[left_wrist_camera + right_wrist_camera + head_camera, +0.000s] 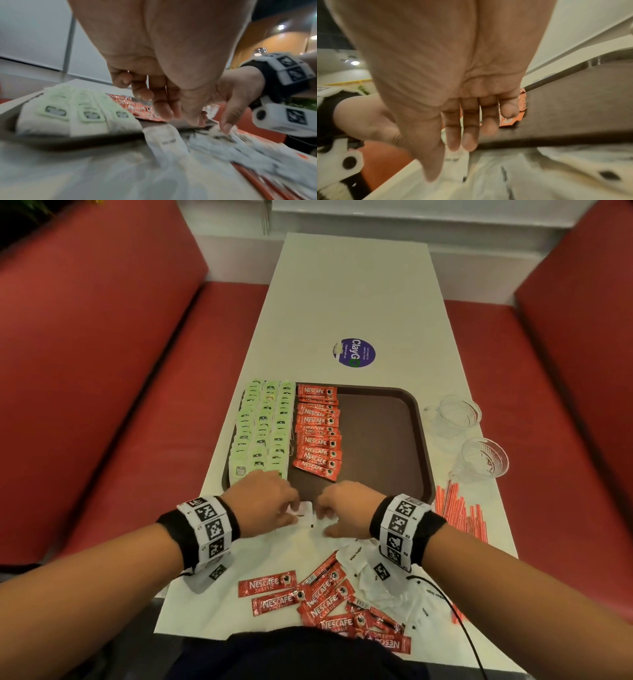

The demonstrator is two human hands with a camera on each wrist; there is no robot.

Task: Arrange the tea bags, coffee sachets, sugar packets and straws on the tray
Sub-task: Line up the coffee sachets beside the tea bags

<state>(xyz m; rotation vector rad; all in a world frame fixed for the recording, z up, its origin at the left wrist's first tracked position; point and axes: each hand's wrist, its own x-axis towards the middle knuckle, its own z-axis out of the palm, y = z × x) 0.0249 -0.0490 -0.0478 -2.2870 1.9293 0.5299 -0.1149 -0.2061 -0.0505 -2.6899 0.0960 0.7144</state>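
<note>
Now, left to right across the brown tray (394, 440): tea bags (262, 429) fill its left part, coffee sachets (318, 433) form the next column, and its right half is bare. Just before the tray's near rim, the left hand (267, 501) pinches a white sugar packet (305, 513); the right hand (346, 508) rests straight-fingered on the sugar pile. Straws (460, 511) lie right of the tray. Sugar seems the step in hand; next, a packet must be carried onto the bare part.
</note>
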